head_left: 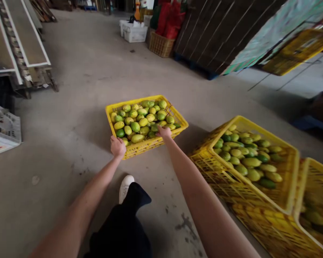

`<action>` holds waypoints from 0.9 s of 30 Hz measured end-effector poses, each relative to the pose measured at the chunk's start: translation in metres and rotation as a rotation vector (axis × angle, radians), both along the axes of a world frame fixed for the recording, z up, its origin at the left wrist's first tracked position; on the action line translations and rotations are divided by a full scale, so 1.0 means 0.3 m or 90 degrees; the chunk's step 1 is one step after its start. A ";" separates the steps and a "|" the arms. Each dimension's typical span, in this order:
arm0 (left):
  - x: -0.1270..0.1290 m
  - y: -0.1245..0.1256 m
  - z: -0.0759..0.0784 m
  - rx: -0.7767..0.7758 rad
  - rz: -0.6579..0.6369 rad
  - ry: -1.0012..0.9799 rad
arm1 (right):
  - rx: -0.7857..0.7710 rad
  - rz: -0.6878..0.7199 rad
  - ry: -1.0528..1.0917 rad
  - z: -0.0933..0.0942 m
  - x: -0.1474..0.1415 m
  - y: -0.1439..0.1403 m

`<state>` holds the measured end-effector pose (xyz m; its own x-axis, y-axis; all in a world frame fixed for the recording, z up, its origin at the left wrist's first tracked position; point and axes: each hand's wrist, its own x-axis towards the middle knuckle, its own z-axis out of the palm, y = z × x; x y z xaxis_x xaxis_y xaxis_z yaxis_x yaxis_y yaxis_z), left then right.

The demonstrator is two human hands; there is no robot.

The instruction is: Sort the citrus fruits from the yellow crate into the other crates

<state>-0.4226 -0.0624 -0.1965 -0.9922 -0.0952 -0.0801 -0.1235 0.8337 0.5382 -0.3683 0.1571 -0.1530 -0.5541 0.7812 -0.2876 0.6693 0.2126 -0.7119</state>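
We have both hands on a yellow crate [144, 147], which sits ahead of us in the middle of the view, over the concrete floor [78, 107]. Our left hand [117, 146] is closed around the crate's near left corner, its knuckles turned outward and its fingers bent in against the plastic. Our right hand [164, 132] grips the near rim, towards the right end, with fingertips reaching over the edge to the fruit [143, 122] inside; how tightly it is clenched, we cannot tell, since the fingers are partly hidden. Neither hand is spread wide, and they stand well apart along the same side. Both our arms stretch forward, bare.

The crate is filled with oval yellow and green fruit, heaped close to the rim. Whether its base touches the floor, we cannot be sure. Just below it we see our white shoe [126, 184] and dark trousers [121, 233].

To our right, beside our right forearm, stands a second yellow crate [226, 186], deeper and tilted in our view, with similar fruit lying lower inside. Next to it, at the edge of view, is a third crate [320, 174], its contents dim and blurred.
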 end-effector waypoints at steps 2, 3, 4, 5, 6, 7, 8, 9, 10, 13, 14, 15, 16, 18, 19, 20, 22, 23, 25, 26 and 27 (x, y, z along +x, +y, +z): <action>0.003 0.002 0.003 -0.004 0.000 0.000 | 0.089 0.049 -0.090 -0.014 -0.001 0.038; 0.005 0.003 0.006 -0.004 -0.002 -0.001 | 0.139 0.086 -0.130 -0.017 0.008 0.056; 0.007 0.004 0.010 -0.004 -0.004 -0.002 | 0.186 0.130 -0.162 -0.018 0.021 0.074; 0.009 0.004 0.014 -0.004 -0.007 -0.004 | 0.230 0.182 -0.189 -0.018 0.038 0.092; 0.011 0.003 0.018 -0.004 -0.010 -0.007 | 0.270 0.237 -0.212 -0.017 0.059 0.110; 0.012 0.003 0.022 -0.005 -0.012 -0.011 | 0.306 0.294 -0.230 -0.016 0.082 0.128; 0.012 0.003 0.025 -0.006 -0.015 -0.015 | 0.339 0.349 -0.243 -0.014 0.105 0.146; 0.011 0.002 0.027 -0.007 -0.017 -0.019 | 0.368 0.400 -0.253 -0.014 0.127 0.161; 0.010 0.001 0.028 -0.009 -0.020 -0.023 | 0.394 0.444 -0.259 -0.015 0.147 0.174; 0.003 -0.003 0.026 -0.020 -0.025 -0.033 | 0.462 0.529 -0.273 -0.028 0.182 0.190; 0.000 -0.005 0.025 -0.025 -0.028 -0.035 | 0.481 0.540 -0.277 -0.035 0.184 0.187; -0.002 -0.008 0.024 -0.031 -0.032 -0.036 | 0.497 0.544 -0.282 -0.043 0.184 0.181; -0.003 -0.011 0.024 -0.037 -0.037 -0.037 | 0.510 0.544 -0.287 -0.050 0.180 0.172; -0.004 -0.017 0.026 -0.049 -0.048 -0.037 | 0.528 0.534 -0.294 -0.059 0.171 0.154; -0.003 -0.020 0.028 -0.055 -0.054 -0.037 | 0.535 0.528 -0.294 -0.060 0.167 0.144; -0.003 -0.023 0.030 -0.062 -0.060 -0.039 | 0.541 0.523 -0.291 -0.058 0.164 0.136; -0.005 -0.029 0.034 -0.076 -0.074 -0.044 | 0.549 0.518 -0.277 -0.051 0.163 0.122; -0.008 -0.034 0.036 -0.083 -0.083 -0.048 | 0.550 0.516 -0.269 -0.047 0.167 0.116; -0.025 -0.048 0.039 -0.101 -0.100 -0.059 | 0.547 0.511 -0.252 -0.042 0.184 0.100; -0.039 -0.059 0.042 -0.110 -0.109 -0.065 | 0.544 0.508 -0.242 -0.042 0.198 0.088; -0.055 -0.073 0.046 -0.118 -0.119 -0.072 | 0.540 0.503 -0.231 -0.044 0.216 0.073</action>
<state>-0.4392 -0.0841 -0.1827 -0.9797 0.0653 -0.1896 -0.0088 0.9306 0.3658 -0.3035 0.1790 -0.1662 -0.9562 0.2796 -0.0863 0.2757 0.9597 0.0542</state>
